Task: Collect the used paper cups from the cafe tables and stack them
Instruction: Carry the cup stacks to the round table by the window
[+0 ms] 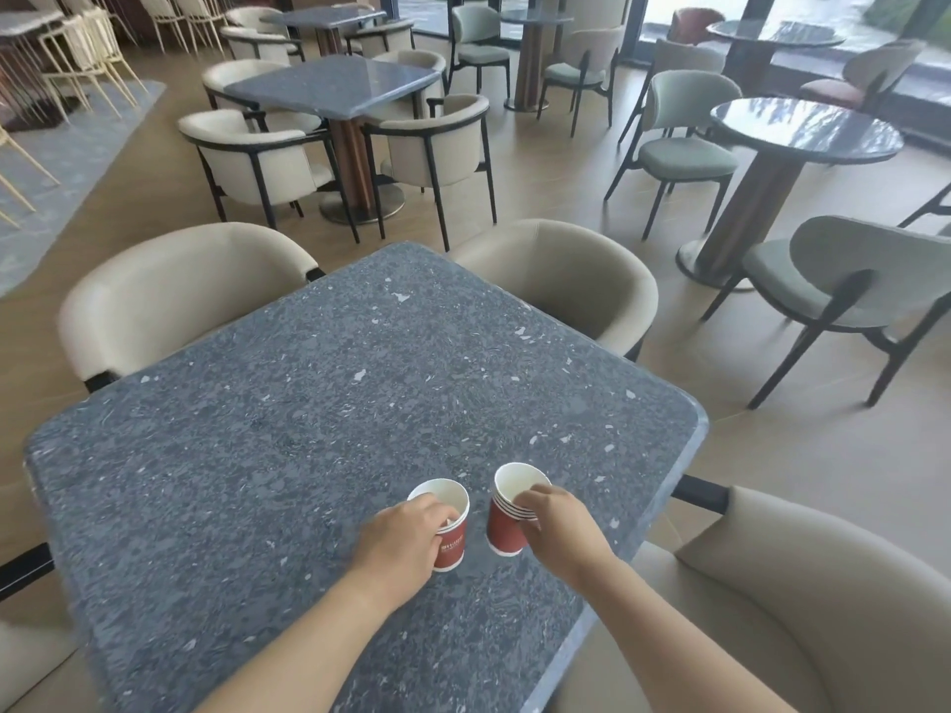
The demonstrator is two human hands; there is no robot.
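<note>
I see 1 red cup [446,527] and a tilted stack [509,512] of nested cups side by side, slightly apart, near the table's [288,455] close edge. My left hand [399,540] grips the cup at its rim; my right hand [558,522] clasps the stack near its top.

1. One head-worn wide-angle view looks forward and steeply down over a grey speckled table [309,429] that fills the frame's centre.
2. Near: forearms enter from the bottom edge.
3. Far: the café's other tables curve across the top.
</note>
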